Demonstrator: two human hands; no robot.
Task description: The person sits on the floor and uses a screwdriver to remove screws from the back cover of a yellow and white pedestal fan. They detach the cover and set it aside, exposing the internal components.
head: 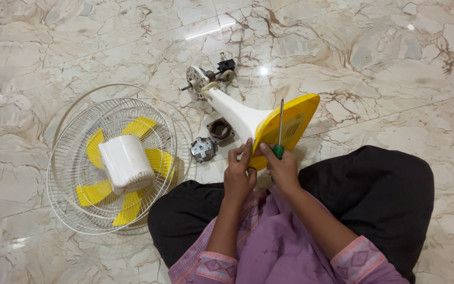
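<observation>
Both hands [261, 171] upraised at yellow base [295, 118]

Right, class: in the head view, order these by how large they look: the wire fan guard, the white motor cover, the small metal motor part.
1. wire fan guard
2. white motor cover
3. small metal motor part

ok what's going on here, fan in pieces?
A person sits on the marble floor with a table fan taken apart. The left hand steadies the yellow base of the white fan stand; the right hand holds a green-handled screwdriver against it. The wire grille with yellow blades, white motor cover and motor parts lie alongside.
</observation>
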